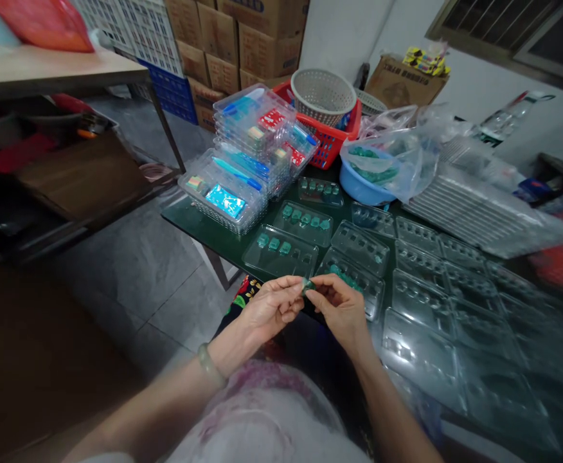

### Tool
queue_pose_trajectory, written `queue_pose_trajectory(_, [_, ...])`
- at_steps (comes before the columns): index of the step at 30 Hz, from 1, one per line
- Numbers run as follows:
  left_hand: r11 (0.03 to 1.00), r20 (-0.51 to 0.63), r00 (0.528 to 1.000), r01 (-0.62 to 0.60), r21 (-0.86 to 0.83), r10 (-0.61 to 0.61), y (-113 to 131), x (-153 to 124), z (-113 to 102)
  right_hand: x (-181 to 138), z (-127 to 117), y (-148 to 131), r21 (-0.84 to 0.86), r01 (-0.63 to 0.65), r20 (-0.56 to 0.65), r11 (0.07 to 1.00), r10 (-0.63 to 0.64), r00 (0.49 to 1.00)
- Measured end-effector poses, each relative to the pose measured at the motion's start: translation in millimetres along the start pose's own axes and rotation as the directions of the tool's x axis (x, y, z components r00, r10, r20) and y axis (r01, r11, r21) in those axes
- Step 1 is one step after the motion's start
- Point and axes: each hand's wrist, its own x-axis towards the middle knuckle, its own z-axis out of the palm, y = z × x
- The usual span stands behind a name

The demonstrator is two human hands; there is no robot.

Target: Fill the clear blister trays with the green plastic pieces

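My left hand (272, 307) and my right hand (342, 308) meet in front of my body, both closed. Pinched between their fingertips is a small green piece (306, 286), too small and covered to name. Just beyond my hands lies a clear plastic tray (291, 265) with a few green pieces (274, 244) in its row of slots. Behind it, another clear tray (305, 235) has a row of such pieces. Close to my right hand, loose green pieces (342, 275) lie on a further tray (373, 299).
Stacked clear packs (233, 199) with blue pens stand at the table's left corner. A blue basin (366, 183) of green pieces, partly under a plastic bag, is at the back. Many clear trays (421, 337) cover the right side. Behind are a red basket (327, 148) and cardboard boxes (267, 48).
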Motion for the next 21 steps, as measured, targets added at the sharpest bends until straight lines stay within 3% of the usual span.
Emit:
queue_pose_trajectory(4, [0.991,-0.087,0.988,-0.132,-0.013,0.130,1.9,1.2,1.0,4.7,3.3,-0.4,0.087,-0.054,-0.007,0.995,0.055,0.998])
queue_pose_trajectory(7, [0.966,-0.114,0.960,-0.249,0.076,0.256,3.5,5.1,2.6,15.6,2.9,-1.8,0.092,-0.081,0.015,0.992,0.080,0.997])
queue_pose_trajectory(10, [0.912,-0.151,0.914,-0.338,0.231,0.377,5.3,7.4,-0.7,37.4,2.2,0.9,-0.085,-0.006,-0.044,0.996,0.003,0.999])
queue_pose_trajectory(13, [0.864,-0.205,0.877,-0.341,0.370,0.434,6.5,5.5,-8.1,63.4,5.7,7.0,-0.369,0.114,-0.073,0.923,-0.151,0.986])
queue_pose_trajectory(17, [0.809,-0.202,0.857,-0.333,0.484,0.473,7.3,0.9,-16.6,85.8,14.1,14.6,-0.624,0.194,0.034,0.757,-0.221,0.975])
queue_pose_trajectory(21, [0.776,-0.163,0.864,-0.326,0.541,0.476,8.2,0.9,-20.7,90.5,17.7,19.5,-0.695,0.265,0.148,0.668,-0.228,0.962])
